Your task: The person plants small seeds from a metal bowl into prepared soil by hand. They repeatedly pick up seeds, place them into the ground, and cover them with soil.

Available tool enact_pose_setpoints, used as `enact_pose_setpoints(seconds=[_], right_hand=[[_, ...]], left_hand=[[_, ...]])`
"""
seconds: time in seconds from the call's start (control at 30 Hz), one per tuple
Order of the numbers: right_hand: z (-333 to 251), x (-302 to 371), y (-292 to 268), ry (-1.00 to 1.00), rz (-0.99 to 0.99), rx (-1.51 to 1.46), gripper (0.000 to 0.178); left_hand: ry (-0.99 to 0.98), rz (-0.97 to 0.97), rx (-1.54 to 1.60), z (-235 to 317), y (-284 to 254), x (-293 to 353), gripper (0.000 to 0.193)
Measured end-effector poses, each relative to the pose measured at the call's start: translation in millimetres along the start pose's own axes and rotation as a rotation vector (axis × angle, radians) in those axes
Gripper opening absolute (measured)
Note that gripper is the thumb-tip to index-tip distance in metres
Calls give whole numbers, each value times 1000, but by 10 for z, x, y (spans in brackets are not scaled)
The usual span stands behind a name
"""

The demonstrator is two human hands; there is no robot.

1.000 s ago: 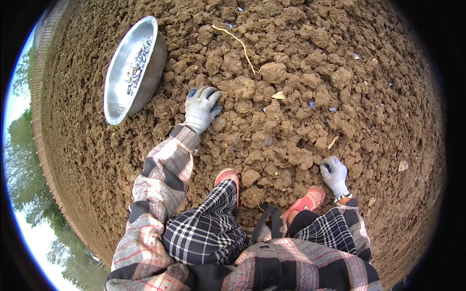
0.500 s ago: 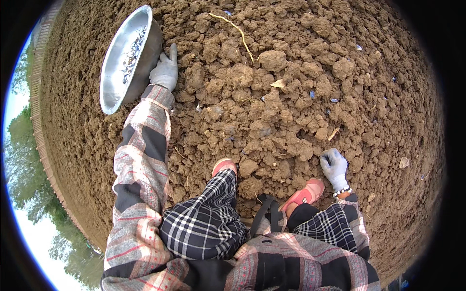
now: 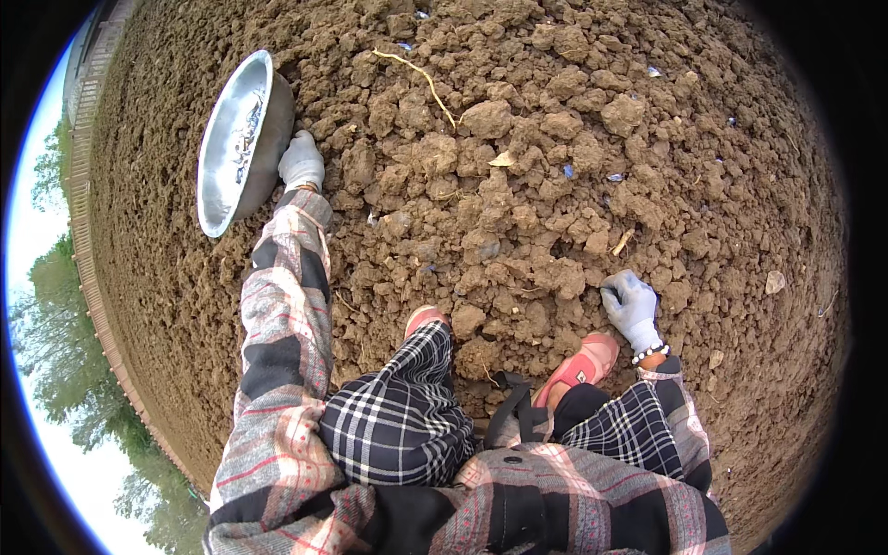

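My left hand (image 3: 302,163), in a pale grey glove, is at the near right side of a metal basin (image 3: 277,129). Its fingers are curled against the basin's outer wall, low by the soil; their tips are hidden. Small white, blue and dark scraps (image 3: 248,139) lie inside the basin. Beside my right shoe, my gloved right hand (image 3: 630,303) is closed, thumb and fingers together just over the clods. What it holds, if anything, cannot be made out. A beaded bracelet (image 3: 650,353) circles that wrist.
Lumpy brown soil (image 3: 416,222) spreads all round. On it lie a long pale root (image 3: 421,76), blue scraps (image 3: 568,172), a tan chip (image 3: 502,159) and a short yellowish stick (image 3: 622,242). My pink shoes (image 3: 585,361) stand on the clods. A fence (image 3: 88,277) runs along the left.
My left hand has drawn in its outstretched index finger and come nearer, and the basin has shifted slightly nearer too. My right hand stays low by the shoe, still closed. The view has shifted slightly.
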State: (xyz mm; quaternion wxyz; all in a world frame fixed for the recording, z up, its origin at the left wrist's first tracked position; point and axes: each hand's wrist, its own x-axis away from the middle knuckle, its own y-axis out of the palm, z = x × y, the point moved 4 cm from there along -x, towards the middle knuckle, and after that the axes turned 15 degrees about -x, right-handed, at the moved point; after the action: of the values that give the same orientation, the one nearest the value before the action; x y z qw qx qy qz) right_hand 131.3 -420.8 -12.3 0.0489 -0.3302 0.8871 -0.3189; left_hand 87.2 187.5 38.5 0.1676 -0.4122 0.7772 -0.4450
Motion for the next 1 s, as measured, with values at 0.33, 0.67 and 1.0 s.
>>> enact_pose_setpoints(seconds=[0.33, 0.67, 1.0], right_hand=[[2, 22, -60, -14, 33, 19, 9], [-55, -10, -29, -18, 23, 30, 10], [-67, 28, -46, -37, 29, 38, 12]], left_hand=[[181, 419, 527, -11, -82, 1042, 39], [555, 243, 342, 236, 222, 2075, 56], [142, -29, 59, 351, -448, 184, 52]])
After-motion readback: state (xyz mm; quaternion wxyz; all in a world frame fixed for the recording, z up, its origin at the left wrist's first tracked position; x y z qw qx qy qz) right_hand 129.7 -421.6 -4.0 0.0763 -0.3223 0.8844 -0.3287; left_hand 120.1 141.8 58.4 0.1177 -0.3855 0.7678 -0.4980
